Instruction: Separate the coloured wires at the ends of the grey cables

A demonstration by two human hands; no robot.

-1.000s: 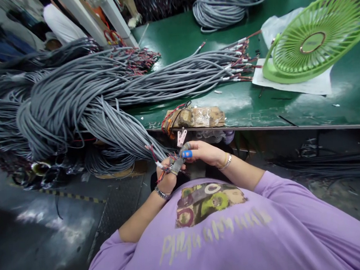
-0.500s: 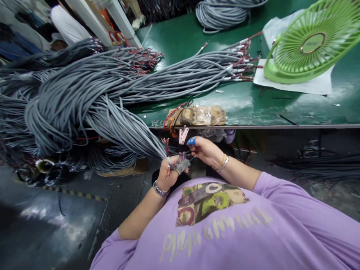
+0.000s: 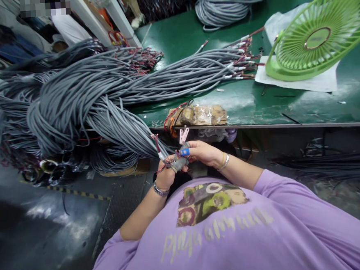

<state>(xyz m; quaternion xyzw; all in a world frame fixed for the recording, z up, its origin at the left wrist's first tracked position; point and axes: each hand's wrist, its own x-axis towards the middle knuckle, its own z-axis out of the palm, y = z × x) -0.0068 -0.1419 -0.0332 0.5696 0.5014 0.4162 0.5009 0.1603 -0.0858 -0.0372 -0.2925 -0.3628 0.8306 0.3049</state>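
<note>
1. At the centre of the frame, below the table edge, our left hand (image 3: pixel 166 175) is closed around the end of the grey cables (image 3: pixel 130 124); we cannot tell how many are in its grip.
2. Red wires (image 3: pixel 156 142) and a white sleeve (image 3: pixel 161 156) stick up beside that grip.
3. Our right hand (image 3: pixel 206 153), with a blue wrap (image 3: pixel 185 152) on one digit, meets it from the right. Its fingertips are bunched at the wires, but we cannot tell whether they pinch anything.
4. Between the hands sits a grey piece (image 3: pixel 179 164) too small to identify.
5. As for progress, the wires at our hands are already bared, and we judge the handling here as underway, not finished.
6. On the green table (image 3: pixel 308 111), the sleeved ends (image 3: pixel 242 62) right of centre also show bared wires; whether they are done or waiting, we cannot tell.
</note>
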